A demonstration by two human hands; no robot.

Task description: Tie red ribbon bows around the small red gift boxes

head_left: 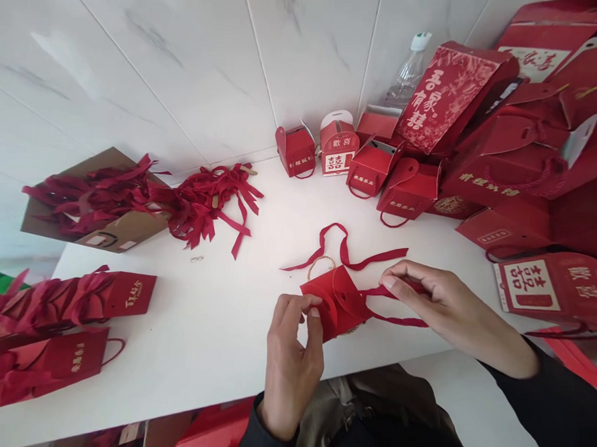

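Note:
A small red gift box (340,308) with rounded top flaps lies on the white table in front of me. At its left edge my left hand (293,357) grips the box between thumb and index finger. To the right, my right hand (430,303) pinches a dark red ribbon (398,317) that runs out from the box's flaps. Exactly how the ribbon passes through the flaps is hidden. A gold cord handle (321,266) sticks out behind the box. Just beyond it, a loose red ribbon (344,248) curves across the table.
A cardboard box (122,243) overflows with ribbons, and a ribbon pile (212,201) lies beside it. Finished-looking boxes with bows (107,297) line the left edge. Small red boxes (295,153) stand by the wall; larger boxes (472,94) and a plastic bottle (413,71) crowd the right.

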